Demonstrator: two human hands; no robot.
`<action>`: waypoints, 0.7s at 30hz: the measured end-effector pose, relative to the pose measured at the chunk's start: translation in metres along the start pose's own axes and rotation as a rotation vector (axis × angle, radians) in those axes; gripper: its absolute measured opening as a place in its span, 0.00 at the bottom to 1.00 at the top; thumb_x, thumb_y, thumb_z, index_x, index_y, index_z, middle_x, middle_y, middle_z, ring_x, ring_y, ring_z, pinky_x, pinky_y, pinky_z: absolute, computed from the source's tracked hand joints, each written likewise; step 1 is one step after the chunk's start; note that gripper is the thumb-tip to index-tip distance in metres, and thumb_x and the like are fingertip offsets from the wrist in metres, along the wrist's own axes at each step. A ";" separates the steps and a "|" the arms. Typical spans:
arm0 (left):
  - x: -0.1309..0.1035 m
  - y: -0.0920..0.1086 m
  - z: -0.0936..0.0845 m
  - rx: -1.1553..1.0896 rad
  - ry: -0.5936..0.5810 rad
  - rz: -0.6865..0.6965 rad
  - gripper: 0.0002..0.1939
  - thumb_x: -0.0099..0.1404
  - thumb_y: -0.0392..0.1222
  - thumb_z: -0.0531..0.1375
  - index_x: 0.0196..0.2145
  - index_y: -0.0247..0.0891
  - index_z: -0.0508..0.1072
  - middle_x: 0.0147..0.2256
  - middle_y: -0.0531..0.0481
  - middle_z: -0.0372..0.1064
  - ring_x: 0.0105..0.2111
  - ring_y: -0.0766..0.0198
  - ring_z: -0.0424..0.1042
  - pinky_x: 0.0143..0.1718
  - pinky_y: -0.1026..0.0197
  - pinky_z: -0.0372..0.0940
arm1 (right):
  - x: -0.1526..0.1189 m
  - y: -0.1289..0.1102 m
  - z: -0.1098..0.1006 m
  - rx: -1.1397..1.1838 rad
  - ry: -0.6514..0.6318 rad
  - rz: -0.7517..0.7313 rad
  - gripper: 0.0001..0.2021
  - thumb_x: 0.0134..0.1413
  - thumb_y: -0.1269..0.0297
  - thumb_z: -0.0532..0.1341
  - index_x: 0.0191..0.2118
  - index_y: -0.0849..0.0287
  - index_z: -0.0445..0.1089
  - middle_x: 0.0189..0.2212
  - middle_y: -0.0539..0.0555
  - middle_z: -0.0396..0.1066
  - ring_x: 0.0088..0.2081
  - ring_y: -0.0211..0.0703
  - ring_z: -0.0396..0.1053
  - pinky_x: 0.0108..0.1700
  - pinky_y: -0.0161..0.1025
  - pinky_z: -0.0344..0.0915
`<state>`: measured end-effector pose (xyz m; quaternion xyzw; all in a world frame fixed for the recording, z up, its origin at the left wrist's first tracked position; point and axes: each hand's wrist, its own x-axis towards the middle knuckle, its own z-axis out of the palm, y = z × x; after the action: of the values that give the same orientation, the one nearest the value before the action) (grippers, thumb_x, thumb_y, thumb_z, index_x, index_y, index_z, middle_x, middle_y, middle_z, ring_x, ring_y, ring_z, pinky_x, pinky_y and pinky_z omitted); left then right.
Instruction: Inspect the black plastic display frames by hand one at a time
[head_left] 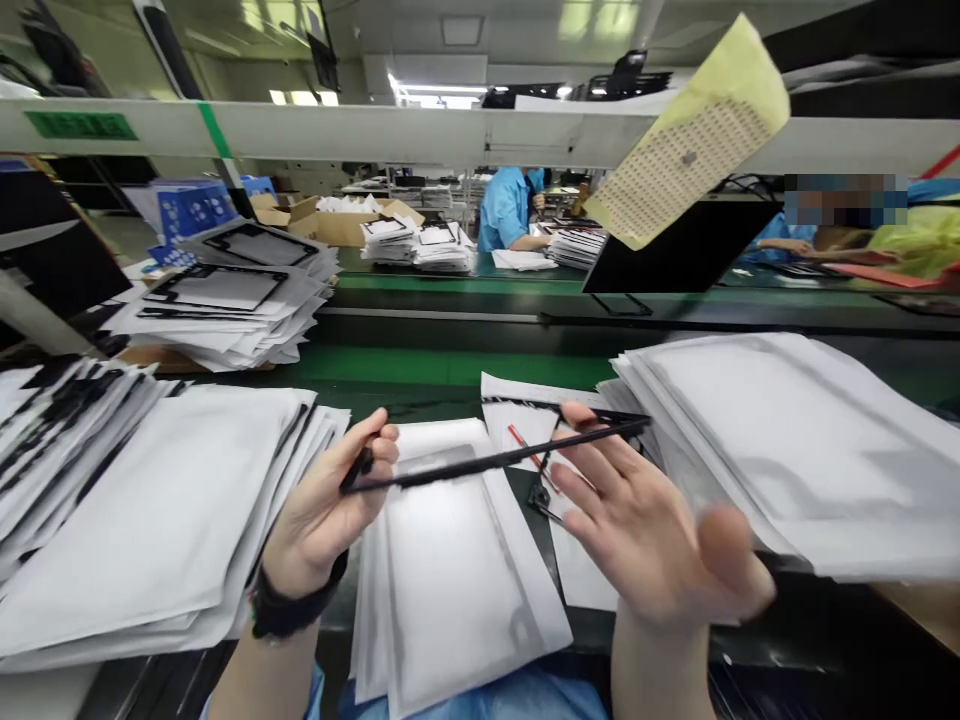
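A thin black rectangular frame (480, 464), seen nearly edge-on, is held up in front of me. My left hand (330, 510) is closed round its left end, with a dark band on the wrist. My right hand (637, 510) is spread at the frame's right part, its fingers stretched out and touching or just beside the bar; the thumb is blurred. Under the frame lies a stack of white translucent sleeves (457, 570). Behind the frame, a red pen-like stick (525, 447) rests on a white paper (517, 420).
Tall piles of white sleeves stand at the left (150, 500) and right (817, 430). Farther back left is a stack with black frames (232, 290). A green conveyor (420, 365) crosses behind. A yellow sheet (690, 140) hangs from the rail. A person in blue (506, 210) works opposite.
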<state>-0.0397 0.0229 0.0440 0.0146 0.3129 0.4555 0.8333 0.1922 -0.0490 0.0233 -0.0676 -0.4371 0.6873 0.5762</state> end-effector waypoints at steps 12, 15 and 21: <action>0.009 -0.006 -0.023 -0.423 -0.461 -0.377 0.12 0.72 0.30 0.49 0.30 0.32 0.63 0.24 0.41 0.72 0.21 0.67 0.75 0.24 0.74 0.71 | -0.043 0.013 -0.018 -0.256 0.048 0.017 0.29 0.64 0.49 0.60 0.67 0.38 0.55 0.61 0.55 0.64 0.49 0.53 0.73 0.45 0.45 0.73; 0.007 -0.006 -0.024 -0.433 -0.454 -0.375 0.12 0.72 0.31 0.49 0.30 0.32 0.64 0.25 0.40 0.72 0.22 0.67 0.75 0.26 0.74 0.72 | -0.044 0.015 -0.019 -0.227 0.091 -0.021 0.28 0.62 0.51 0.62 0.65 0.36 0.58 0.59 0.54 0.66 0.46 0.53 0.74 0.43 0.45 0.74; 0.005 -0.008 -0.027 -0.459 -0.377 -0.358 0.15 0.73 0.32 0.48 0.28 0.32 0.65 0.22 0.42 0.72 0.19 0.68 0.74 0.23 0.75 0.70 | -0.039 0.015 -0.011 -0.147 0.091 0.042 0.26 0.58 0.47 0.64 0.62 0.37 0.65 0.60 0.54 0.64 0.50 0.57 0.73 0.46 0.48 0.73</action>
<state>-0.0462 0.0149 0.0177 -0.1445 0.0403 0.3498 0.9247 0.2007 -0.0758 -0.0095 -0.1503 -0.4581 0.6614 0.5745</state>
